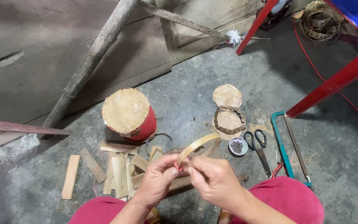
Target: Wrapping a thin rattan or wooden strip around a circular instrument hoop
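Our left hand (156,178) and right hand (212,180) both pinch a bent bamboo strip (195,146); fingers closed on its lower end, at a bit of red band (178,167). The strip arcs up and away from our fingertips. Beyond them: red drum (130,114), nail cup (238,146), scissors (258,145). Wood slats (117,172) lie left of our left fingers.

Rough craft workshop, bare concrete floor (212,83), cut wood slats (117,174), hacksaw (289,145), scissors (260,145), bowl of nails (238,146)
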